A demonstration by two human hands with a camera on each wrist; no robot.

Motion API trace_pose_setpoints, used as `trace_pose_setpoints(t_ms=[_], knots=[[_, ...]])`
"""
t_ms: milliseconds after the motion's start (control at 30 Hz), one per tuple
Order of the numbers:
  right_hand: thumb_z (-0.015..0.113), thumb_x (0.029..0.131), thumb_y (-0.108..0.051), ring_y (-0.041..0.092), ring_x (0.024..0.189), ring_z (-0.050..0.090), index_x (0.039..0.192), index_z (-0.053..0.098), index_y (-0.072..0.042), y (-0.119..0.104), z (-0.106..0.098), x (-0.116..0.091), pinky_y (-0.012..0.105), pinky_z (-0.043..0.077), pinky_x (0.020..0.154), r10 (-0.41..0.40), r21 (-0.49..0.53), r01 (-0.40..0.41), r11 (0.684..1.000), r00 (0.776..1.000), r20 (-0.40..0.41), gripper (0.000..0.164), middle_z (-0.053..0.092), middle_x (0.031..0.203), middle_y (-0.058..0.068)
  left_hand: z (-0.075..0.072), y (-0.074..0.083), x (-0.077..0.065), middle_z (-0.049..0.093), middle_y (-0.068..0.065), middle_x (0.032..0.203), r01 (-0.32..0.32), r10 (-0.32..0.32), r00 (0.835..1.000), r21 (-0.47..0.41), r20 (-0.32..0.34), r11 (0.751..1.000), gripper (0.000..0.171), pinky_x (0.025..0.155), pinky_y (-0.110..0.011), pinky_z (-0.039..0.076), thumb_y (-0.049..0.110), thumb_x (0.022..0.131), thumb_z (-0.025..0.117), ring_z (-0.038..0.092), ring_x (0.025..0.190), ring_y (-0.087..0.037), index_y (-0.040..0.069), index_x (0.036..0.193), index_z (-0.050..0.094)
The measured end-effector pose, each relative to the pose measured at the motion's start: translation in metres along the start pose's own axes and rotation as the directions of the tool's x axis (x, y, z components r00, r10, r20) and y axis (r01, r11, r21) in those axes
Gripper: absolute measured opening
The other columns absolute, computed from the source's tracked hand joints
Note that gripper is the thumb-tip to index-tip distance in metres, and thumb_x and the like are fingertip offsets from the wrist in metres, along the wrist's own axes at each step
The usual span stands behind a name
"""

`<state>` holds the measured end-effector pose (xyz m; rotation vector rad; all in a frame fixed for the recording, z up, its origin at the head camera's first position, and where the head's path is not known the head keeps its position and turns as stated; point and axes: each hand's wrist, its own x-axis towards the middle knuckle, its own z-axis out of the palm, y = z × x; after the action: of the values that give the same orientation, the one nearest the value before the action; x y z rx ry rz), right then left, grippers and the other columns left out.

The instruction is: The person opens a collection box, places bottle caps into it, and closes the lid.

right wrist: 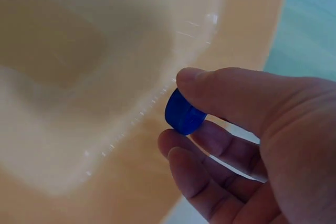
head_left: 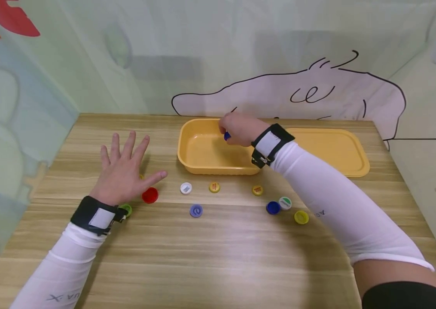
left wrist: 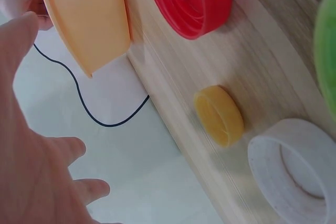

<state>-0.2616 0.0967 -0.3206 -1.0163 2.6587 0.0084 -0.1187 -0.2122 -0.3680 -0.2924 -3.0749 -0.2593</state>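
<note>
The right grip (head_left: 242, 129) pinches a blue cap (right wrist: 184, 114) between thumb and fingers, above the box (head_left: 210, 150). A light pinch, lowered near the box's bottom before letting go, should keep the cap from bouncing. The left grip (head_left: 120, 179) holds nothing, fingers spread, a red cap (head_left: 150, 195) near its thumb. Beneath both grips is a wood-grain table (head_left: 218, 262); beyond them, a printed backdrop (head_left: 202, 81).

Left hand (head_left: 123, 175) splayed, right hand (head_left: 242, 128) pinched
</note>
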Motion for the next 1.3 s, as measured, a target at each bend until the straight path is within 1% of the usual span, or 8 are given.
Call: trace_pose_setpoints(t_ms=[133,267,400,533,700,900,1133,1300], knots=[[0.074,0.088,-0.016,0.025,0.092,0.055,0.112,0.062,-0.004,0.001,0.007,0.005,0.037,0.047,0.085,0.002,0.021,-0.002,1.000,1.000,0.011,0.030,0.062,0.103,0.009,0.001,0.000,0.001,-0.003,-0.015,0.163,-0.004,0.004,1.000,0.002,0.001,1.000,0.102,0.104,-0.068,-0.016,0.083,0.082,0.040,-0.022,0.142,-0.042,0.021,0.159,0.011],[0.075,0.088,-0.017,0.025,0.094,0.054,0.117,0.061,-0.003,0.000,0.005,0.002,0.038,0.046,0.086,0.021,0.048,-0.022,0.999,0.999,0.032,0.035,0.060,0.107,0.010,0.001,0.000,0.001,-0.003,-0.015,0.163,-0.004,0.004,1.000,-0.001,0.007,1.000,0.102,0.104,-0.067,-0.017,0.083,0.082,0.040,-0.023,0.142,-0.042,0.021,0.159,0.010],[0.074,0.089,-0.019,0.025,0.099,0.052,0.121,0.059,-0.004,0.000,-0.004,-0.008,0.039,0.045,0.088,0.036,0.083,-0.039,0.996,0.999,0.032,0.038,0.057,0.112,0.011,-0.002,0.000,0.000,-0.004,-0.015,0.163,0.003,-0.003,1.000,-0.005,0.013,1.000,0.103,0.104,-0.068,-0.017,0.082,0.082,0.040,-0.023,0.142,-0.042,0.021,0.159,0.010],[0.073,0.090,-0.022,0.026,0.108,0.052,0.128,0.056,-0.005,0.000,-0.019,-0.026,0.040,0.045,0.094,0.036,0.089,-0.036,0.995,0.999,0.007,0.045,0.056,0.122,0.013,-0.004,-0.001,0.000,-0.006,-0.015,0.163,0.005,-0.005,1.000,-0.005,0.014,1.000,0.103,0.104,-0.068,-0.017,0.082,0.083,0.040,-0.023,0.142,-0.043,0.021,0.159,0.010],[0.073,0.090,-0.022,0.028,0.110,0.054,0.131,0.055,-0.008,0.003,-0.036,-0.064,0.042,0.047,0.093,0.055,0.107,-0.049,0.993,0.997,-0.053,0.048,0.055,0.126,0.011,-0.003,-0.003,0.000,-0.007,-0.014,0.163,0.007,-0.007,1.000,0.001,0.014,1.000,0.102,0.103,-0.067,-0.019,0.081,0.084,0.040,-0.025,0.141,-0.042,0.021,0.159,0.007],[0.075,0.089,-0.024,0.029,0.103,0.056,0.135,0.054,-0.011,0.018,-0.041,-0.122,0.043,0.053,0.082,0.162,0.147,-0.150,0.978,0.984,-0.075,0.052,0.053,0.126,0.011,-0.003,-0.002,0.001,-0.007,-0.015,0.163,0.003,-0.003,1.000,0.005,0.014,1.000,0.102,0.103,-0.068,-0.018,0.081,0.083,0.040,-0.024,0.141,-0.043,0.022,0.159,0.008],[0.076,0.087,-0.027,0.030,0.099,0.061,0.132,0.056,-0.010,0.042,-0.030,-0.188,0.045,0.054,0.075,0.230,0.153,-0.213,0.965,0.968,-0.101,0.052,0.058,0.120,0.013,-0.005,-0.002,0.000,-0.006,-0.016,0.163,-0.008,0.008,1.000,-0.001,0.017,1.000,0.101,0.103,-0.069,-0.017,0.081,0.084,0.041,-0.024,0.141,-0.043,0.021,0.159,0.009],[0.079,0.083,-0.024,0.030,0.092,0.064,0.127,0.059,-0.007,0.065,-0.008,-0.222,0.045,0.054,0.072,0.307,0.160,-0.290,0.944,0.947,-0.098,0.051,0.062,0.114,0.016,-0.006,-0.003,-0.001,-0.004,-0.017,0.162,0.002,-0.002,1.000,-0.005,0.016,1.000,0.101,0.103,-0.069,-0.017,0.080,0.084,0.041,-0.023,0.142,-0.044,0.020,0.159,0.010]])
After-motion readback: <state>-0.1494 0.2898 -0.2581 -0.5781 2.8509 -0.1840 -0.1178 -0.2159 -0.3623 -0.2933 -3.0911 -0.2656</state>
